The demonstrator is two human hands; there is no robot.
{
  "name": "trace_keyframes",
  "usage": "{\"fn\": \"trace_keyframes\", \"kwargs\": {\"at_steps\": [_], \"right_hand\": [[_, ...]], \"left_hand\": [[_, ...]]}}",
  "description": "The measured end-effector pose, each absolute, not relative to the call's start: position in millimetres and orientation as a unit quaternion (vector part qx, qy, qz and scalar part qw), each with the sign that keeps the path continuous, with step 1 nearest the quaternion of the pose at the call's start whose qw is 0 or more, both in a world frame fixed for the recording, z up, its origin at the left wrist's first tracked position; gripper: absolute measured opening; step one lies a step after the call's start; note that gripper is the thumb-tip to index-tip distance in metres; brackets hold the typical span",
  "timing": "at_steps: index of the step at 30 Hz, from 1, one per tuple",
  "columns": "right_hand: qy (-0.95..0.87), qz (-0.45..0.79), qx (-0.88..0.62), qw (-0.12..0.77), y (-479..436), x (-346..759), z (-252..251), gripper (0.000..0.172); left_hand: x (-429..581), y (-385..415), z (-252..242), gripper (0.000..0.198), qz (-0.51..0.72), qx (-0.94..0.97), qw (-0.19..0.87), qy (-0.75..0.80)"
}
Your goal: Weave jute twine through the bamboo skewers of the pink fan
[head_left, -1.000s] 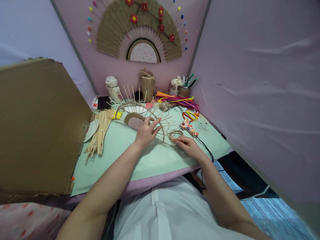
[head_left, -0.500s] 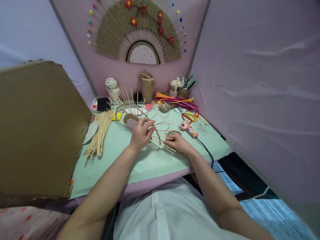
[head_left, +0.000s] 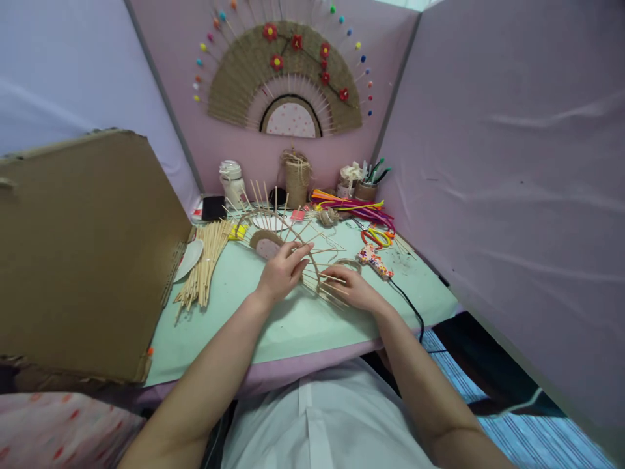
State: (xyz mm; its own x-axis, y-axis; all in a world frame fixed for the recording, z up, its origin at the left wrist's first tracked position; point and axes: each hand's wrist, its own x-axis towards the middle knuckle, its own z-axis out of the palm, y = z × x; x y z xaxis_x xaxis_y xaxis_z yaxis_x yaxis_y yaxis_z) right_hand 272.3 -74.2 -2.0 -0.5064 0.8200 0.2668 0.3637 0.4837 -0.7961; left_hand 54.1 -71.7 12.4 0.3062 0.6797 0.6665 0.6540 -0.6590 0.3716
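Observation:
A half-round fan frame of thin wooden sticks (head_left: 267, 207), with brown twine laced through them, lies tilted over the table. Its base is a brown half-disc with a pink spotted centre (head_left: 267, 248). My left hand (head_left: 283, 273) is closed on the frame's sticks near the base, fingertips by the twine band. At the frame's right end, my right hand (head_left: 355, 286) has its fingers bent and pinched among the outer sticks. A loop of twine (head_left: 349, 264) runs out behind these fingers, which partly hide what they grip.
A bundle of sticks (head_left: 208, 264) and a white oval piece (head_left: 189, 259) lie left, beside a cardboard panel (head_left: 83, 260). On the right are a patterned glue gun (head_left: 375, 260) with a black cord and scissors (head_left: 378, 237). A twine ball (head_left: 328, 217), jars and a bottle (head_left: 233, 184) stand behind.
The camera view has tilted up and swung slightly left. My right hand has come closer to the frame's outer sticks, its fingers now among them. My left hand keeps its hold.

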Motion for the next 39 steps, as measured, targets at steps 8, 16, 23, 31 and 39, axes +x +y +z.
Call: {"fn": "trace_keyframes", "kwargs": {"at_steps": [8,16,23,31,39], "right_hand": [[-0.752,0.337,-0.387,0.413,-67.2,276.9,11.8,0.029],[-0.597,0.648,-0.246,0.403,-42.5,239.7,18.4,0.044],[-0.540,0.741,-0.178,0.358,-37.0,230.5,24.6,0.071],[-0.525,0.755,-0.203,0.336,-28.8,221.2,22.7,0.063],[-0.488,0.763,-0.208,0.369,-20.1,220.9,12.2,0.051]], "left_hand": [[55.1,-72.0,11.2,0.038,0.426,0.804,0.009,0.414],[55.5,-75.7,16.1,0.038,0.453,0.795,0.010,0.404],[57.9,-74.5,14.5,0.029,0.484,0.763,0.048,0.425],[42.3,-47.4,-10.3,0.032,0.477,0.572,0.060,0.664],[31.4,-29.0,-24.4,0.045,0.565,0.443,0.172,0.675]]}}
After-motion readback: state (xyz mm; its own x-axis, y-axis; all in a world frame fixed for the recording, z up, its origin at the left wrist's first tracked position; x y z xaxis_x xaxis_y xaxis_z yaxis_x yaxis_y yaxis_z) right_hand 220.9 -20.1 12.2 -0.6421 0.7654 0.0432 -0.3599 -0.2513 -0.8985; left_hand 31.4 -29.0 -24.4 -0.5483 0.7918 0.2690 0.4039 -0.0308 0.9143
